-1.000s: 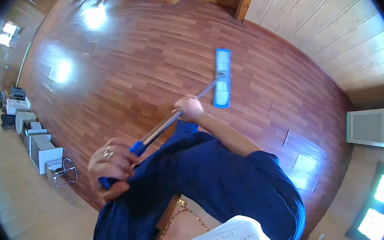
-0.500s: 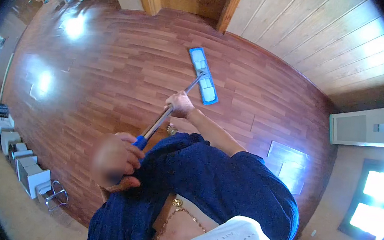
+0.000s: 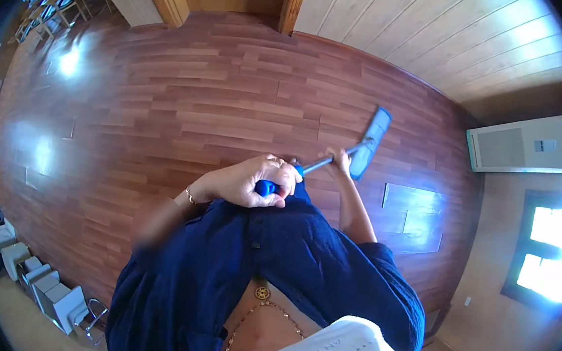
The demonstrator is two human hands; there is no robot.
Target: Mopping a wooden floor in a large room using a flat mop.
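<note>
The left hand (image 3: 250,183) is gripping the mop (image 3: 337,157) at its blue handle end, and the right hand (image 3: 342,162) is clamping the shaft just behind the pad (image 3: 372,142), which is lying on the wood floor (image 3: 165,110) near the panelled wall (image 3: 430,34). Keeping both hands firm and the pad flat should help each stroke cover evenly.

Mop handle (image 3: 314,166): mostly hidden inside both hands.
Left forearm (image 3: 155,221): blurred.
Furniture (image 3: 28,273) at lower left: cut off by the rim, too small to tell.
</note>
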